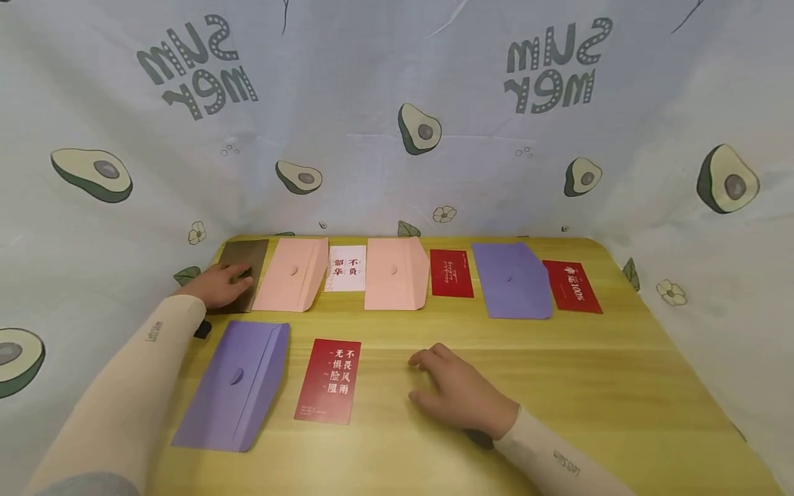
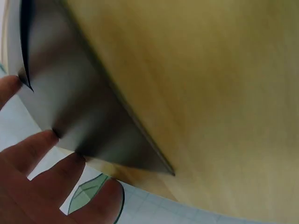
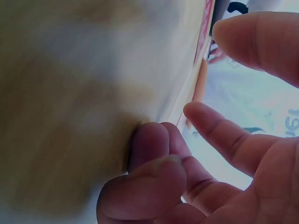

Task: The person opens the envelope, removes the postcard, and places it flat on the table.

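At the table's far left, my left hand (image 1: 221, 284) rests its fingertips on a dark grey-brown flat piece (image 1: 249, 253); in the left wrist view this dark piece (image 2: 74, 88) looks smooth, with a thin dark edge near one fingertip. Beside it lies a pink envelope (image 1: 287, 275). My right hand (image 1: 462, 393) sits low over the table's middle, fingers loosely bent, with nothing in them; in the right wrist view its fingers (image 3: 149, 144) are at the tabletop. Between the hands lie a purple envelope (image 1: 232, 386) with its flap unfolded and a red card (image 1: 329, 381) with white characters.
Along the back runs a row: a white card (image 1: 345, 269), another pink envelope (image 1: 393, 274), a red card (image 1: 451, 273), another purple envelope (image 1: 513, 281) and a further red card (image 1: 572, 286). A pale cloth (image 1: 360, 83) printed with avocados hangs behind the wooden table (image 1: 589, 386).
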The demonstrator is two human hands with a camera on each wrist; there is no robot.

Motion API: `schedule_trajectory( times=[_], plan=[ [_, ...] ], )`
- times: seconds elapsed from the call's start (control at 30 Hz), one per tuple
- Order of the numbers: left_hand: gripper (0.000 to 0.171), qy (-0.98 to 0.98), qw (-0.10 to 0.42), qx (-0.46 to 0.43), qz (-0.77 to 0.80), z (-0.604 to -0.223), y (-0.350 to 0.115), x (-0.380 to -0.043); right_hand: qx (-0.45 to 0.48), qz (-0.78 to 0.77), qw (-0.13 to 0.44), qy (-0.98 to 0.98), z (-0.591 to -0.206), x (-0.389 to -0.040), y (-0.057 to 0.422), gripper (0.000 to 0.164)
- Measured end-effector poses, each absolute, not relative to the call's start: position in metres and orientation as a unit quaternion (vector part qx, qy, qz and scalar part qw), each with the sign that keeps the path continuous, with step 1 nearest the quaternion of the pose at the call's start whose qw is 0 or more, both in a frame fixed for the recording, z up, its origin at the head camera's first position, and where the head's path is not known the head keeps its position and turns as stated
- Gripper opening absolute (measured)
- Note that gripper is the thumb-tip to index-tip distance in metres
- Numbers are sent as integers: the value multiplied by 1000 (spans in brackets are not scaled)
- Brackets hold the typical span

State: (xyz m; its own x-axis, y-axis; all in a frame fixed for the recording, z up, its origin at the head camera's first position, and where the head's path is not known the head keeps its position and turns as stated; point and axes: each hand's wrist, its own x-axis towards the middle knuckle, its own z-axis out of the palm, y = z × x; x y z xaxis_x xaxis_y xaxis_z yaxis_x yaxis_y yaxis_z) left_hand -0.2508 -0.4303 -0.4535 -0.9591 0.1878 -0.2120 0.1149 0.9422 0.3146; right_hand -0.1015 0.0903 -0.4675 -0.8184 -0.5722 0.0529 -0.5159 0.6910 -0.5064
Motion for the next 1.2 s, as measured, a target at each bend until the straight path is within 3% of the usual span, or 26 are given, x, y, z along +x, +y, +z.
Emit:
schedule_trajectory(
  times=[0.53, 1.2],
  plan=[
    [60, 987, 77, 55, 133, -457, -443, -247, -290, -259, 57, 919, -472, -111, 89, 38],
    [65, 985, 111, 11, 131, -454, -445, -237, -295, -269, 44, 916, -473, -110, 89, 34]
  ],
)
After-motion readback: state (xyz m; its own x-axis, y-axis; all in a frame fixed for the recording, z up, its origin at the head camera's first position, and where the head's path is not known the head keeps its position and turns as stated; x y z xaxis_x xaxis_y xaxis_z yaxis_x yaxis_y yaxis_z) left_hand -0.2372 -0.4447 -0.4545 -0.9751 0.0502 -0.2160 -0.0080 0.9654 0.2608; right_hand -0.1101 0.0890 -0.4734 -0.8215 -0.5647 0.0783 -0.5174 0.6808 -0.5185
